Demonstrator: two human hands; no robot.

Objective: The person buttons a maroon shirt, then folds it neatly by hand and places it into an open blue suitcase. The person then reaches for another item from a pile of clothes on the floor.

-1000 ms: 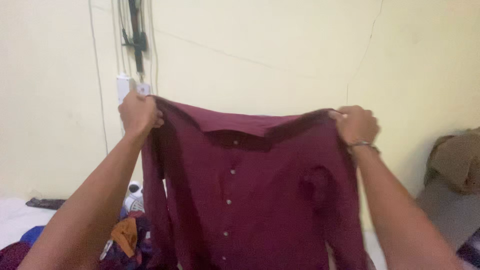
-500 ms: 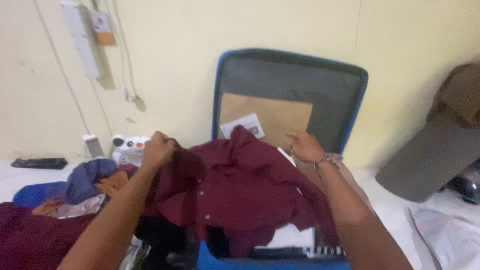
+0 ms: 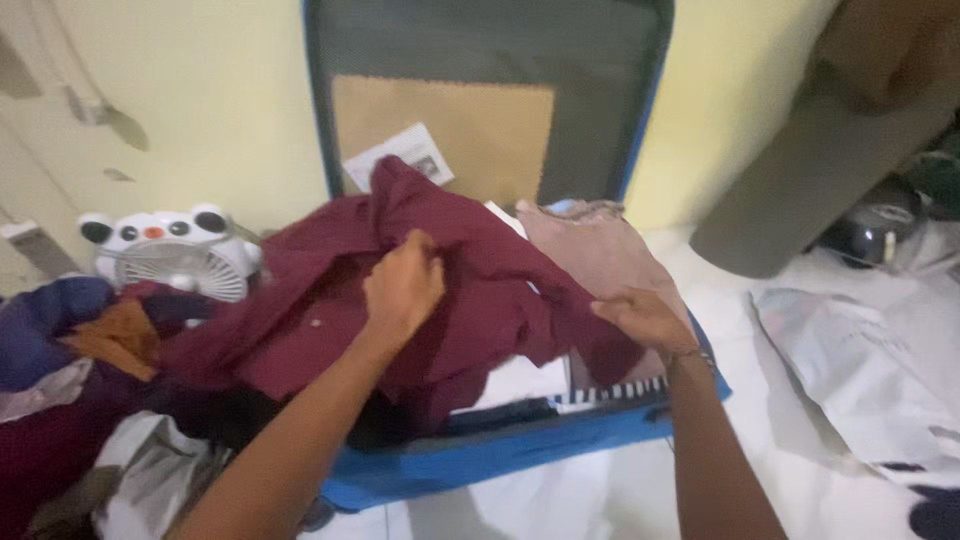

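A maroon button shirt lies crumpled over the open blue suitcase. My left hand pinches a fold of the shirt near its middle. At the shirt's right edge, my right hand, with a band on its wrist, grips the cloth. Under the shirt, folded clothes show inside the case: a dusty pink piece, something white and a striped edge. The suitcase lid stands upright against the wall, with a tan panel and a paper slip on its inside.
A small white panda-shaped fan stands left of the case. A heap of clothes in blue, orange and dark red lies at the left. Crumpled white plastic and a dark round object lie at the right, beside a brown-grey cushion.
The shirt was held up spread against the wall one second ago. Both hands brought it down onto the open suitcase, and now they bunch it there. My view has tilted downward.
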